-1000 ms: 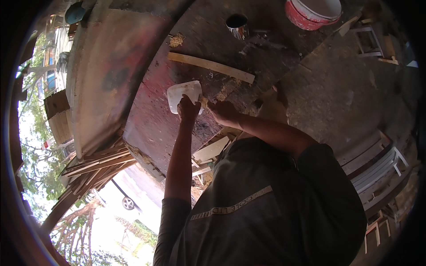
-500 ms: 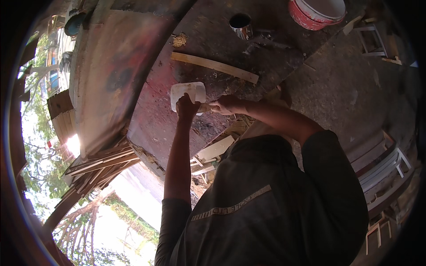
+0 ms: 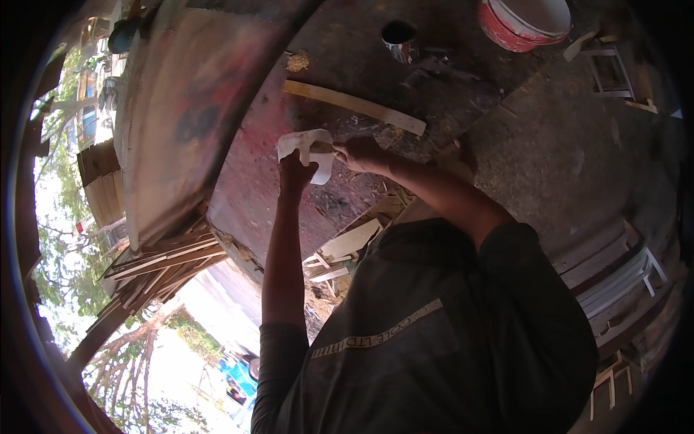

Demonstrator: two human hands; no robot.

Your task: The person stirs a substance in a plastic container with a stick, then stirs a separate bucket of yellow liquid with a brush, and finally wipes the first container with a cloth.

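Observation:
My left hand (image 3: 293,176) reaches up and grips the lower left edge of a small flat white piece (image 3: 309,145), holding it against a worn reddish-brown board (image 3: 246,195). My right hand (image 3: 360,153) comes in from the right with its fingers closed on the piece's right side. Whether it also holds a small tool there I cannot tell. Both forearms rise from my dark shirt at the bottom of the view.
A long pale wooden strip (image 3: 354,107) lies just beyond the hands. Further back stand a metal can (image 3: 400,40) and a red-and-white bucket (image 3: 524,18). Stacked wooden slats (image 3: 155,267) sit at the left, white wooden frames (image 3: 614,278) at the right.
My right hand has moved up from below and right of the white piece onto its right side. My left hand keeps its hold, and the piece has barely shifted.

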